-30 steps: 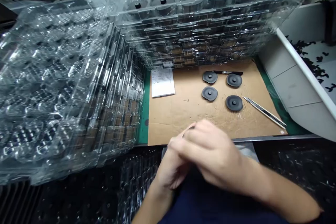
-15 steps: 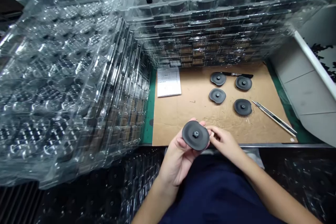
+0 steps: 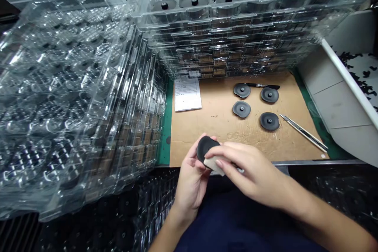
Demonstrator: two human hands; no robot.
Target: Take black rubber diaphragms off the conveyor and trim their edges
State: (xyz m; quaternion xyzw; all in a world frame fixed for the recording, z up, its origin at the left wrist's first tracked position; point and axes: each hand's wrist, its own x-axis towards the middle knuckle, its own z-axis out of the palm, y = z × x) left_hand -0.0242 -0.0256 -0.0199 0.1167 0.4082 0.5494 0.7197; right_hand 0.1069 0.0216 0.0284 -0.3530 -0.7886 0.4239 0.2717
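My left hand (image 3: 191, 183) cradles a black rubber disc (image 3: 204, 146), tilted so its face is mostly hidden. My right hand (image 3: 251, 169) lies over it, its fingers pressing a pale pad (image 3: 213, 165) against the disc's lower edge. What the pad is made of, I cannot tell. Several more black discs (image 3: 241, 109), each with a central hub, lie apart on a cardboard sheet (image 3: 218, 134) beyond my hands.
Tall stacks of clear plastic trays (image 3: 79, 86) rise at the left and back. A paper sheet (image 3: 188, 94), a black pen (image 3: 262, 86) and slim tweezers (image 3: 304, 134) lie on the cardboard. A white bin (image 3: 354, 82) of black pieces stands right.
The disc has tilted from lying face up in my left palm to nearly on edge. My right hand has moved over it, with the pale pad now showing.
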